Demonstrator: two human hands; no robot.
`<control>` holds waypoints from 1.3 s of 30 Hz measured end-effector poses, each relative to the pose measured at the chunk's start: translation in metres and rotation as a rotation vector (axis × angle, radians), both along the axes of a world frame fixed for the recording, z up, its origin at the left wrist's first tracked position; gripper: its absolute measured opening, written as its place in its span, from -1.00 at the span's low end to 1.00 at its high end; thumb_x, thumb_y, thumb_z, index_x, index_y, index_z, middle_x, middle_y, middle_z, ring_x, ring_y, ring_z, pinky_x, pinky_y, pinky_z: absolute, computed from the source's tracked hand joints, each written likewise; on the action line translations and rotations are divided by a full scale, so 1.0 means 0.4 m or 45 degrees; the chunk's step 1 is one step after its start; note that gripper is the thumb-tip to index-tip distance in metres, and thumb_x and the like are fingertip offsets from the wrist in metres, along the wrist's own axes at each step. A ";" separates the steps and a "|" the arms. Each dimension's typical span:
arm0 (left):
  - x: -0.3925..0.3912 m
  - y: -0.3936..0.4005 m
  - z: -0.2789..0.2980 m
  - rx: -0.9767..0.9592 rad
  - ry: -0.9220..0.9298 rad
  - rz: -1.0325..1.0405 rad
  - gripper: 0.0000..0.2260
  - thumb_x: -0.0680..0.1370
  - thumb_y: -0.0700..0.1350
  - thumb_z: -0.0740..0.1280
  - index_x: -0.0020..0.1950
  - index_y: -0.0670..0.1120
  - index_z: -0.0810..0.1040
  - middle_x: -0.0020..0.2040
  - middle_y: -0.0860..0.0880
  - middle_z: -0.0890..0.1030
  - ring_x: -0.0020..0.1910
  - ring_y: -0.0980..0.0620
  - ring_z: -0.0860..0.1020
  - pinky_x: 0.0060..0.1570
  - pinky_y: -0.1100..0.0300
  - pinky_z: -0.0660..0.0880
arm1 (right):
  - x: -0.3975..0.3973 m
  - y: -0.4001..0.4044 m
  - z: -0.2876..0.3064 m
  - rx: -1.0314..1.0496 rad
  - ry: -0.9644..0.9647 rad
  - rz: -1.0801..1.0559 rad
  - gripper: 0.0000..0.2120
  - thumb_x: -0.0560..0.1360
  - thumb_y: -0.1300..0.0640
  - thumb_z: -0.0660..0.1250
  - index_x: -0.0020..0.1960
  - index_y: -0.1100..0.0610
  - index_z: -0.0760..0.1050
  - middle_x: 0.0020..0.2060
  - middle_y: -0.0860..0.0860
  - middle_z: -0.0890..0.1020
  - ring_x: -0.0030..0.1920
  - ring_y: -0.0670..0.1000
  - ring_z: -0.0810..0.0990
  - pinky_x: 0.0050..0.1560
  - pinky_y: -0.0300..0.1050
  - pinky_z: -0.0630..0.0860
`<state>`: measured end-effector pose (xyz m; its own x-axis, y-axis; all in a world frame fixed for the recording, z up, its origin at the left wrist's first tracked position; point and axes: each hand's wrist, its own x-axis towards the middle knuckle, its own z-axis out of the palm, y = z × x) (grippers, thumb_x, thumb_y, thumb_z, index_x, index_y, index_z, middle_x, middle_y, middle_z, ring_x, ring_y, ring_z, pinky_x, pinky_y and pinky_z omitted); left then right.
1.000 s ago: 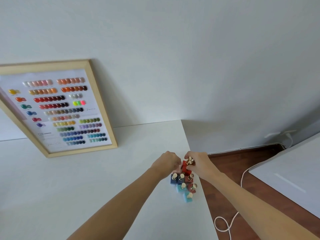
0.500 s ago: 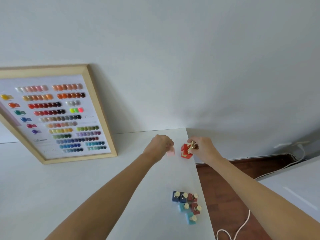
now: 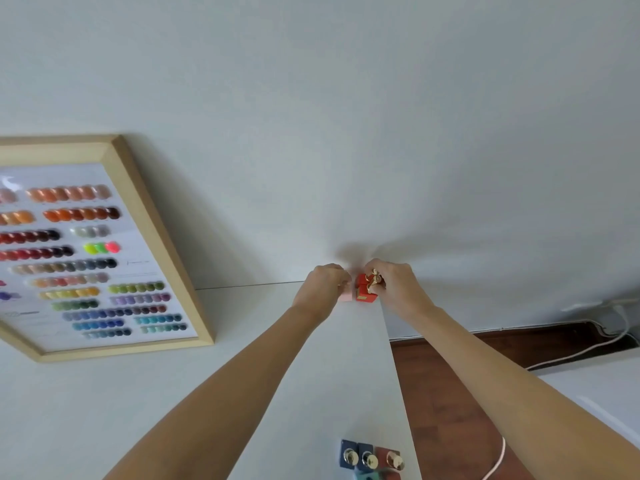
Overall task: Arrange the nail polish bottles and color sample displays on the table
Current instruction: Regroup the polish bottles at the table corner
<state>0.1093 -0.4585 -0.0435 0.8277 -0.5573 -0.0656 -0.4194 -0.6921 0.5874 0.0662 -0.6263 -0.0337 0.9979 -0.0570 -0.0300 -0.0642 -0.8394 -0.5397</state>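
Setting bottles down at the table's far corner, the right hand pinched the red bottle's gold cap while the left hand gripped a pink bottle; both wanted lowering flat, touching, clear of the edge.

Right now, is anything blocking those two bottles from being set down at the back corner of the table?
Nothing visible. The left hand holds the pink bottle and the right hand holds the red bottle at the table's far corner by the wall, with nothing else there.
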 end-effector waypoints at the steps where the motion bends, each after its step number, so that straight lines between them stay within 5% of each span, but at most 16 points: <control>1: 0.005 -0.005 -0.004 -0.009 -0.006 0.001 -0.81 0.50 -0.36 0.25 -0.05 -0.20 0.64 -0.10 -0.16 0.60 -0.11 -0.17 0.57 -0.06 -0.06 0.53 | 0.006 -0.002 -0.006 0.002 -0.019 0.007 -0.70 0.34 0.43 0.32 0.03 0.19 0.53 -0.21 0.08 0.64 -0.18 0.12 0.56 -0.19 -0.13 0.44; 5: 0.014 -0.023 -0.017 -0.100 -0.004 0.026 -0.85 0.51 -0.33 0.26 -0.05 -0.20 0.61 -0.09 -0.16 0.58 -0.12 -0.17 0.56 -0.13 -0.01 0.53 | 0.020 -0.004 -0.029 0.063 -0.108 0.021 -0.63 0.34 0.44 0.31 0.08 0.13 0.49 -0.18 0.01 0.62 -0.19 0.07 0.57 -0.16 -0.15 0.45; 9: -0.006 -0.029 -0.035 -0.203 -0.002 0.113 -0.71 0.53 -0.29 0.31 0.23 -0.13 0.45 -0.01 -0.08 0.63 -0.01 -0.09 0.59 -0.02 0.02 0.55 | 0.009 -0.002 -0.061 0.176 -0.180 -0.061 -0.54 0.38 0.40 0.35 0.19 0.09 0.37 -0.06 0.03 0.63 -0.10 0.07 0.60 -0.05 -0.06 0.58; 13: -0.032 -0.024 -0.075 -0.252 0.029 0.311 -0.63 0.47 -0.23 0.42 0.19 -0.12 0.35 0.07 -0.08 0.59 -0.01 -0.09 0.58 -0.07 0.00 0.56 | -0.017 0.005 -0.106 0.267 -0.215 -0.222 -0.49 0.37 0.35 0.44 0.26 0.16 0.36 0.03 0.06 0.62 0.04 0.03 0.60 0.09 -0.09 0.56; 19: -0.022 -0.050 -0.117 -0.141 0.276 0.555 -0.73 0.49 -0.21 0.40 0.17 -0.16 0.50 0.08 -0.13 0.64 0.09 -0.10 0.59 0.07 0.02 0.54 | -0.013 0.020 -0.144 0.331 -0.094 -0.368 -0.67 0.40 0.37 0.37 0.15 0.22 0.52 -0.06 0.13 0.70 -0.05 0.10 0.66 0.05 -0.06 0.58; 25: -0.005 -0.080 -0.133 -0.100 0.327 0.578 -0.90 0.52 -0.21 0.34 0.00 -0.18 0.59 -0.06 -0.13 0.69 0.01 -0.11 0.63 0.05 -0.04 0.56 | 0.011 0.024 -0.162 0.276 -0.073 -0.421 -0.89 0.40 0.38 0.33 -0.13 0.23 0.57 -0.29 0.09 0.70 -0.27 0.10 0.61 -0.22 -0.14 0.46; 34: -0.007 -0.091 -0.113 -0.027 0.338 0.626 -0.86 0.50 -0.22 0.37 0.04 -0.20 0.57 0.00 -0.16 0.67 0.01 -0.14 0.63 0.02 -0.04 0.58 | -0.001 0.022 -0.139 0.259 -0.012 -0.366 -0.90 0.40 0.38 0.33 -0.12 0.25 0.56 -0.31 0.12 0.68 -0.28 0.14 0.58 -0.12 -0.02 0.53; 39: -0.048 -0.046 -0.076 -0.112 0.388 0.640 -0.63 0.49 -0.22 0.43 0.26 -0.24 0.46 0.18 -0.19 0.60 0.15 -0.14 0.57 0.13 0.02 0.53 | -0.068 0.019 -0.087 0.218 0.013 -0.351 -0.75 0.38 0.34 0.41 -0.29 0.18 0.33 -0.47 -0.05 0.29 -0.43 -0.03 0.26 -0.21 -0.18 0.29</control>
<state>0.0901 -0.4767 -0.0738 0.9427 -0.1159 -0.3129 0.1435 -0.7057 0.6938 0.0391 -0.6185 -0.0683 0.9452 -0.3185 -0.0721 -0.2825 -0.6865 -0.6700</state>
